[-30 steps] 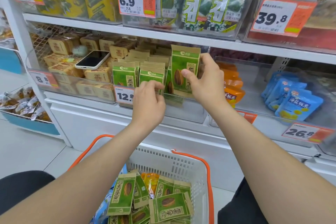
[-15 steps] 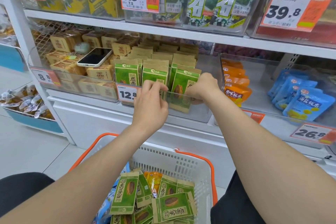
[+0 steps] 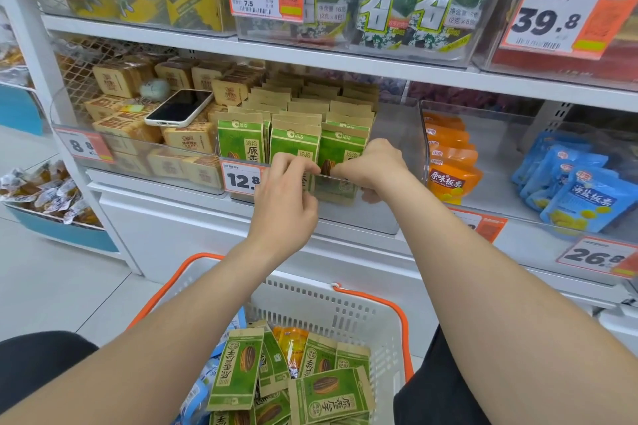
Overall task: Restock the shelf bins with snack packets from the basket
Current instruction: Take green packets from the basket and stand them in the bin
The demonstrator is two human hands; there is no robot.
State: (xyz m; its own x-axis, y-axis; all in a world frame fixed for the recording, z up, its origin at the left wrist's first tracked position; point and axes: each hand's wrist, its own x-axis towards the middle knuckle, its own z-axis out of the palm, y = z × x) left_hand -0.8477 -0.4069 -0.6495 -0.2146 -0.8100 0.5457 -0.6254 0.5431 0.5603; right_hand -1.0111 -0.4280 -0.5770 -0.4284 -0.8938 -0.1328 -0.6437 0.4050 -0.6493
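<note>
Fingers (image 3: pixel 345 171) of your right hand (image 3: pixel 374 167) curl over the top of a green packet (image 3: pixel 340 152). It stands at the front of the clear bin (image 3: pixel 366 217). The thumb is tucked low behind the bin's front wall, so the hand grips the packet. Your left hand (image 3: pixel 286 198) sits just beside it, its fingers curled against the neighbouring packet (image 3: pixel 295 145) in the bin's middle row. Whether they pinch that packet or only steady it cannot be told.

The green packet looks light: a stiff, paper-faced pouch, probably with loose seeds inside, that should crease if you squeeze hard. Its flat sealed top edge is likely the best place to hold it while you slide it down upright.

More packets (image 3: pixel 238 369) lie jumbled in the basket (image 3: pixel 345 304) below the bin. Left of the bin, a phone (image 3: pixel 179 107) rests on stacked tan boxes (image 3: pixel 188 136). Right of the bin sit orange pouches (image 3: pixel 448 179), then blue pouches (image 3: pixel 583 198). A price tag (image 3: pixel 241 179) hangs on the bin's front. The shelf (image 3: pixel 310 57) above the bin leaves little headroom, and the tall front wall is probably the main obstacle.
</note>
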